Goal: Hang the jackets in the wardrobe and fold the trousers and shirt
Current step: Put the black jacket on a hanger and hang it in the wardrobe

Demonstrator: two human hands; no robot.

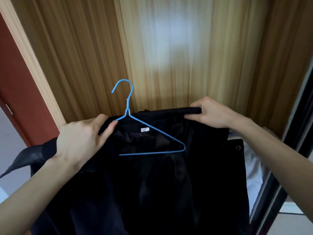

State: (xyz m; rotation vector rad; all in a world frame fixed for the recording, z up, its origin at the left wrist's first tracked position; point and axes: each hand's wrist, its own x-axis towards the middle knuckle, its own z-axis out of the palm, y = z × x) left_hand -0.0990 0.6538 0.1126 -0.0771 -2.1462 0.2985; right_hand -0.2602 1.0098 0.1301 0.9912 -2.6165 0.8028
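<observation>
A dark navy jacket hangs open in front of me, lining facing me, with a small white label below the collar. A blue wire hanger sits partly inside it: its left arm is tucked under the left shoulder, its right arm and bottom bar lie bare over the lining, and the hook points up. My left hand grips the jacket's left shoulder together with the hanger's left arm. My right hand pinches the jacket's right shoulder edge, held up and apart from the hanger.
Tan pleated curtains fill the background, lit in the middle. A red-brown door with a cream frame stands at the left. A dark vertical frame runs down the right, with pale bedding below it behind the jacket.
</observation>
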